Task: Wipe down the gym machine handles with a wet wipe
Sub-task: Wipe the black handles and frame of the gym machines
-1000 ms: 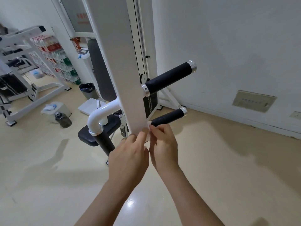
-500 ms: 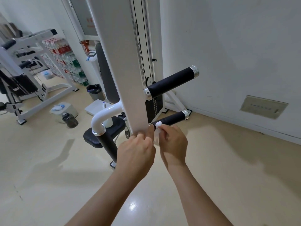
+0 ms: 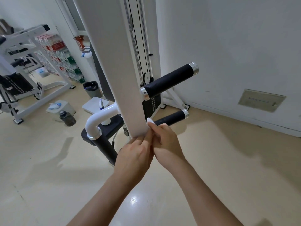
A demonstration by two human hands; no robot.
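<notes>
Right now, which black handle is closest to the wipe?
The lower handle on the right, just beyond the wipe. The upper handle sticks out higher; the left handle hangs past the post.

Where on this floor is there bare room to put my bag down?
Bare floor lies right of the machine, between the lower handle and the wall; also at lower left, in front of the seat. Crowded: the far left, around the water bottle, white box, scale and bin. The left hand and right hand pinch the wet wipe.
</notes>
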